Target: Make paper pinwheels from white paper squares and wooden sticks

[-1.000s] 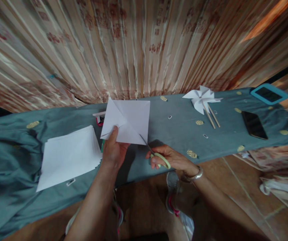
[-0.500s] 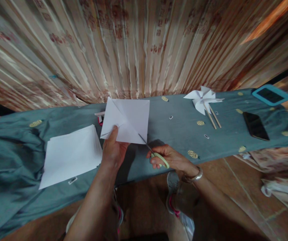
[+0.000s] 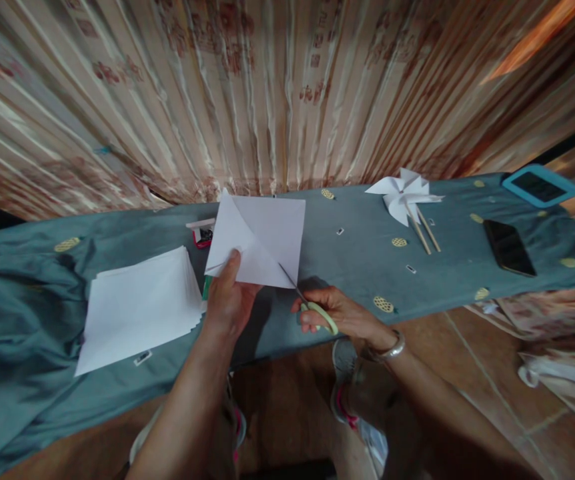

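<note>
My left hand (image 3: 230,297) pinches a square sheet of white paper (image 3: 277,230) at its lower left, thumb on top and fingers beneath. Diagonal lines run across the sheet, and its upper left corner lifts a little. In my right hand (image 3: 335,310) is a pair of scissors (image 3: 320,317) with pale green handles, the fingers closed around them. Their dark blades lie at the sheet's lower right corner, along the diagonal. Left of my left hand rests a stack of white paper (image 3: 140,310).
Two paper pinwheels (image 3: 405,197) on wooden sticks lie at the back right. Beyond them are a black phone (image 3: 509,247) and a blue-framed device (image 3: 540,185). A small red box (image 3: 202,237) sits behind the held sheet. A patterned curtain (image 3: 287,93) hangs behind the cloth-covered table (image 3: 352,267).
The held sheet has shifted slightly right against the scissors, and its upper left corner stands up more. More of the red box shows behind it. My right hand has hardly moved.
</note>
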### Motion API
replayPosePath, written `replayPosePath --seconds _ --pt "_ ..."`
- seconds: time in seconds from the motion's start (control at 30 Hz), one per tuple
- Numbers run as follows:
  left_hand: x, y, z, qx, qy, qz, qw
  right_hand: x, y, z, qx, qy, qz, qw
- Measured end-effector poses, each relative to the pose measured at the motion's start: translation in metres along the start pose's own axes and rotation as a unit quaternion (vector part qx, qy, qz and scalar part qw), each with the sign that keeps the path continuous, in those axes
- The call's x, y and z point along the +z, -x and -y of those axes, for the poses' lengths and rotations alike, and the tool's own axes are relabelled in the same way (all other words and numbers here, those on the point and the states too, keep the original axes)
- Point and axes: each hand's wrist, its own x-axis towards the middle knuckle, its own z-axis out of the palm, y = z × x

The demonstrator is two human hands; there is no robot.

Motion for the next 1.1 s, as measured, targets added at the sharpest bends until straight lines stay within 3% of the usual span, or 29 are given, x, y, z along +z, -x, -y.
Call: replayPosePath --seconds 1.1 --pt "-0.0037 -0.0004 0.0065 0.009 -0.020 0.009 1.000 0.0000 -0.0003 -0.0005 0.021 -0.034 -0.026 0.999"
